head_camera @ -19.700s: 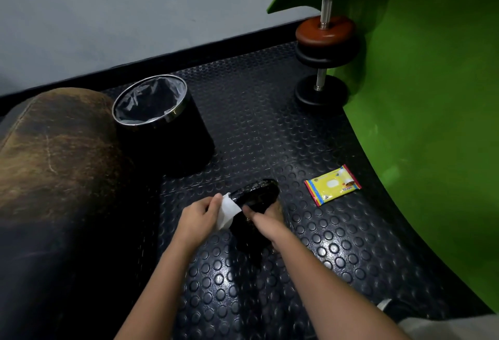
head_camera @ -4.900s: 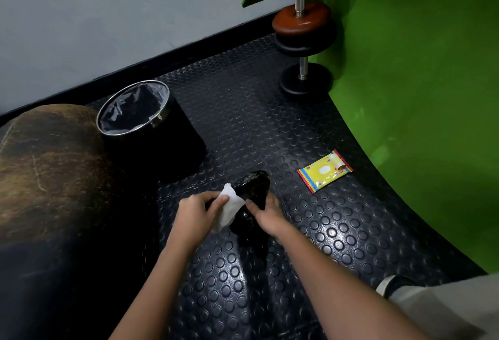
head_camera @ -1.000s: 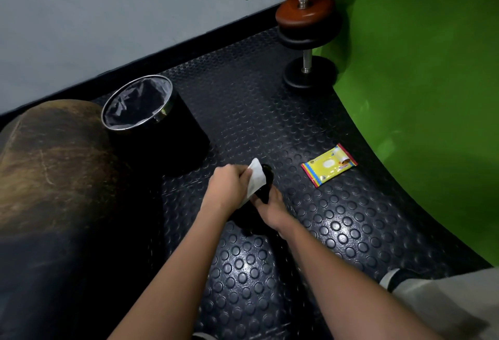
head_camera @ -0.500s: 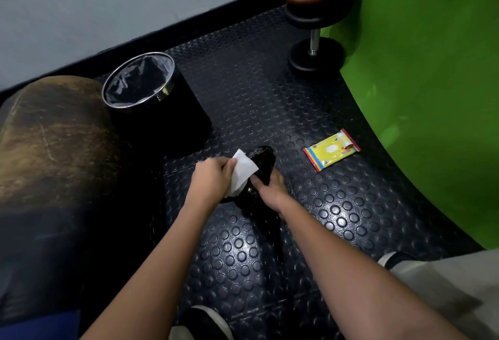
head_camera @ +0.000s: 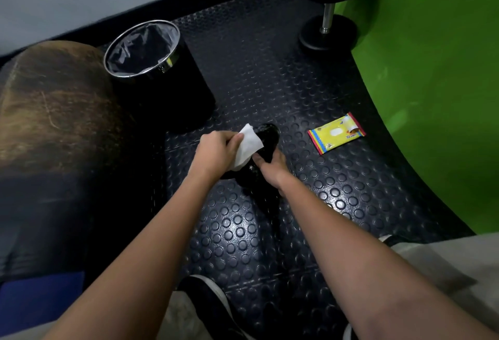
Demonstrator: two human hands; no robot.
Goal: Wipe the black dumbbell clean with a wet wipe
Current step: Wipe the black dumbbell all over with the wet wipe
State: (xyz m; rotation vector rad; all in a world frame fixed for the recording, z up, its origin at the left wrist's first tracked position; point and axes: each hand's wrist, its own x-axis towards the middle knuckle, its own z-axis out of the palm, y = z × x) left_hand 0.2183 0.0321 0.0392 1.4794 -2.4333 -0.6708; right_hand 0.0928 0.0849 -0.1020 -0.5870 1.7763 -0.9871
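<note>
1. Head view, hands: the left hand (head_camera: 216, 152) has its fingers curled round a white wet wipe (head_camera: 248, 144) and holds it against the black dumbbell (head_camera: 266, 139); the right hand (head_camera: 271, 168) grips the dumbbell from the near side, fingers wrapped on its dark body.
2. Head view, the dumbbell: it sits low over the studded black rubber floor (head_camera: 270, 75), between the two hands, its far rounded end showing past the wipe — whether it touches the floor cannot be told.
3. Head view, surroundings: a yellow wipe packet (head_camera: 336, 133) lies flat on the floor to the right of the dumbbell, apart from it. A black bin (head_camera: 162, 77) with a clear liner stands to the far left, beside a worn brown padded bench (head_camera: 54, 107). A weight stand (head_camera: 328, 29) rises at the far edge — next to a green wall (head_camera: 432, 69).
</note>
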